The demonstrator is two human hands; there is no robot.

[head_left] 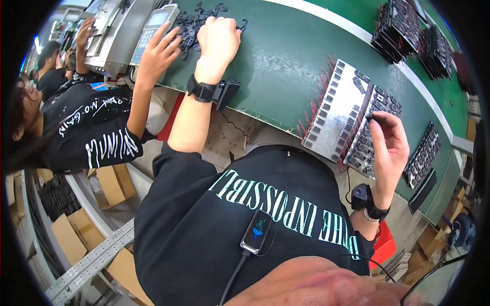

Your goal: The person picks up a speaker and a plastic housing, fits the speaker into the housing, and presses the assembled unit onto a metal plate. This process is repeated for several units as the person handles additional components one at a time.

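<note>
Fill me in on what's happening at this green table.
A person has the left hand at a pile of small black parts; whether it holds one is hidden. The right hand pinches what looks like a small black piece over a panel crowded with black parts. Beside that lies a pale sheet with black parts along its edges. On the left, a co-worker's hand is raised near a keypad device.

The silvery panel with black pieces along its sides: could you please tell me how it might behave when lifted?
The silvery panel probably stays stiff, as its long edges look straight. Lying broad and flat on the green table, it seems unlikely to roll. The thin red wires might flop or snag, since they stick out along one side.
</note>
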